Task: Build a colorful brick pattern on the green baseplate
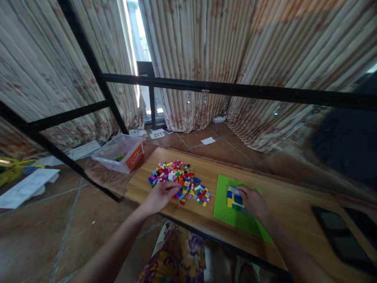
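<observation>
A loose pile of small colourful building bricks lies on the wooden tabletop. My left hand is at the near edge of this pile, thumb and fingers drawn together; whatever is between them is too small to make out. To the right, a green baseplate lies flat. On it is a low block of joined blue, yellow, white and green bricks. My right hand reaches over the plate from the right, its fingers closed on a light blue brick at the far edge of that block.
A clear plastic tub with an orange label and a few green pieces stands left of the table. Two dark phone-like devices lie at the table's right end. A black metal rail crosses in front of the curtains.
</observation>
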Demonstrator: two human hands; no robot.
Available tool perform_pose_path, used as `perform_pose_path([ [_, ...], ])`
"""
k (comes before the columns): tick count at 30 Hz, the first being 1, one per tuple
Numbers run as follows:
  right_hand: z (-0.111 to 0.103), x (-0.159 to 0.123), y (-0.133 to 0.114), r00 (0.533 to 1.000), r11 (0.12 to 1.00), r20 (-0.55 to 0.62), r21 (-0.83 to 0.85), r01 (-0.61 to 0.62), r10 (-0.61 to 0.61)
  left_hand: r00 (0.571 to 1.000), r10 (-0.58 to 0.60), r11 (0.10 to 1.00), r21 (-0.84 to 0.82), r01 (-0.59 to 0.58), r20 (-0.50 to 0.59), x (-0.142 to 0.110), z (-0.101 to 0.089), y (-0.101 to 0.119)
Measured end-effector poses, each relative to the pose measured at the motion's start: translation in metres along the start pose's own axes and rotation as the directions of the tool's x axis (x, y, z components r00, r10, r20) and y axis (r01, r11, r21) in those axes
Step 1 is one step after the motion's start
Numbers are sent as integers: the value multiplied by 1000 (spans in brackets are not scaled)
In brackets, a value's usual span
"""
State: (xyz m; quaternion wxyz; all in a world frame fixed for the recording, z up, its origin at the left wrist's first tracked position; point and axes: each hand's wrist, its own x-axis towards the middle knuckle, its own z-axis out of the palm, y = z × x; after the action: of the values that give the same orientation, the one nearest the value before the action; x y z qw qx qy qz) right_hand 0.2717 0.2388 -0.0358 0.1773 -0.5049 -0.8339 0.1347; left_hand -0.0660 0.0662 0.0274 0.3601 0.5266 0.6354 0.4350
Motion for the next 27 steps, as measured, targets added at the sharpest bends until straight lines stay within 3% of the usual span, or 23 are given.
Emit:
perform_pose_path([
  [2,-1,0,-2,1000,1000,-9,-25,-3,3,987,-52,999,-10,51,-154,-7,-18,-15],
  [5,1,-1,-20,998,997,-45,-71,38,-41,929,-104,994,1,112,-354,-12,-35,-36],
  [10,17,2,-81,988,988,-47,39,150,-148,819,-111,990,6,138,-562,-8,-31,-64],
  [14,33,3,-114,992,979,-25,165,124,-121,761,-89,990,30,140,-642,-2,-20,-81],
  [20,40,12,-123,997,973,20,219,72,-78,702,-3,991,94,100,-712,5,-15,-89],
  [27,45,20,-126,998,957,20,287,46,-54,693,87,987,154,35,-715,4,-10,-91],
])
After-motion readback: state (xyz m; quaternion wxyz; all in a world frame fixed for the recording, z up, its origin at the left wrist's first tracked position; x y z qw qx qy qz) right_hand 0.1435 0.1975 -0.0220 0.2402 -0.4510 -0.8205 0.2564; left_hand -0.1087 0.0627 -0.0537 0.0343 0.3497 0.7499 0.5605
